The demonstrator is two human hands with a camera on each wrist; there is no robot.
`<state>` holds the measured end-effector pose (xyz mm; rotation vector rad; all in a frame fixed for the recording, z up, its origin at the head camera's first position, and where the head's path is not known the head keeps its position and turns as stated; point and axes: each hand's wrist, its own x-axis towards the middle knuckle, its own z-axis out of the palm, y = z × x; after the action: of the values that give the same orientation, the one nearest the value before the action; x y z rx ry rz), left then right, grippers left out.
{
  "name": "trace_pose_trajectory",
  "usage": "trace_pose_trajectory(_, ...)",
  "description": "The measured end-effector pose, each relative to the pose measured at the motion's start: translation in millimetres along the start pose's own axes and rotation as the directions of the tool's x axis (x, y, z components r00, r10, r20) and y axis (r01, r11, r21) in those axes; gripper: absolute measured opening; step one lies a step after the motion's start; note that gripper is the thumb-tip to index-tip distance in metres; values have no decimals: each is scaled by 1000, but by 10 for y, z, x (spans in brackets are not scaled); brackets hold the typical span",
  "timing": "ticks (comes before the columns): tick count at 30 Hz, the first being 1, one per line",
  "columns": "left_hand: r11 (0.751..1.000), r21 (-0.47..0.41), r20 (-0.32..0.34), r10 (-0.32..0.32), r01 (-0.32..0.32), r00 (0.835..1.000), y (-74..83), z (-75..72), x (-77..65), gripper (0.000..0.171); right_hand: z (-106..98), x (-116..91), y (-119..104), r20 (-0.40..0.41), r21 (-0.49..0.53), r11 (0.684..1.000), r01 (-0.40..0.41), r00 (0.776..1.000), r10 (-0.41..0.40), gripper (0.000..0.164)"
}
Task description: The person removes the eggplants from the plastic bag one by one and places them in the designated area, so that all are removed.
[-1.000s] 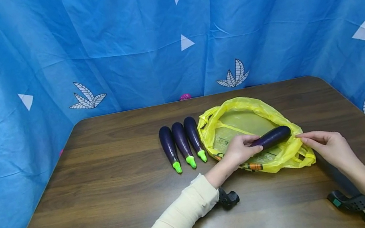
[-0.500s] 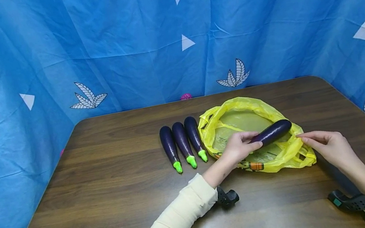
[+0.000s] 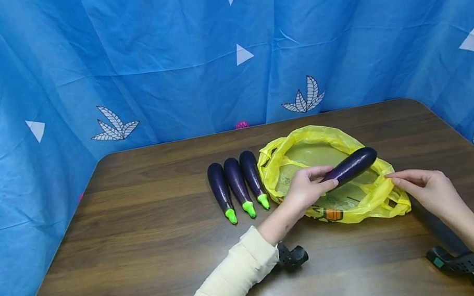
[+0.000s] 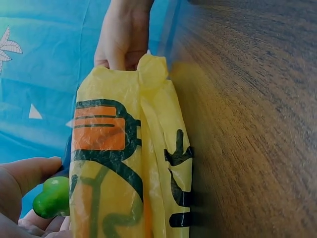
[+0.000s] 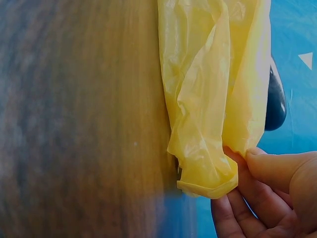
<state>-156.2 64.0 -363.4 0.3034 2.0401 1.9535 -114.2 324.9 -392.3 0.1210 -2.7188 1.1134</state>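
Note:
My left hand (image 3: 305,190) grips a dark purple eggplant (image 3: 353,164) by its stem end, holding it over the mouth of a yellow plastic bag (image 3: 334,132). Its rounded end points right and slightly upward. In the left wrist view the green stem (image 4: 52,197) pokes out between thumb and fingers, while the bag's printed side hides the rest. My right hand (image 3: 432,193) pinches the bag's right rim between thumb and fingers; the right wrist view shows the thumb (image 5: 277,168) on the yellow film. The bag lies on the table with its mouth spread wide.
Three more eggplants (image 3: 237,185) lie side by side left of the bag, green stems toward me. The brown wooden table (image 3: 144,270) reaches back to a blue curtain (image 3: 161,39) with white triangles and leaf prints. Black wrist devices (image 3: 457,262) sit below both hands.
The eggplant in my left hand has risen and tilted slightly, its rounded end now higher over the bag. My left hand has shifted a little left; the right hand stays at the rim.

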Motion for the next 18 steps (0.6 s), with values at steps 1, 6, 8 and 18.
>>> trace_pose_trajectory(1,1000,-3,0,-2,2,1000,-3,-6,-2,34,-2,-2,-1,-1,0,1000,1,1000,-1,32)
trace_pose_trajectory(6,1000,-28,2,4,-4,1000,-4,-63,-4,34,-2,3,-5,-6,-1,1000,3,1000,-3,32)
trace_pose_trajectory(8,999,-37,2,8,-8,1000,-2,-91,-3,34,0,8,-5,-4,-1,1000,2,1000,-2,32)
trace_pose_trajectory(18,1000,-10,-15,16,-16,1000,25,-275,-56,36,8,7,6,4,-2,1000,-6,1000,6,33)
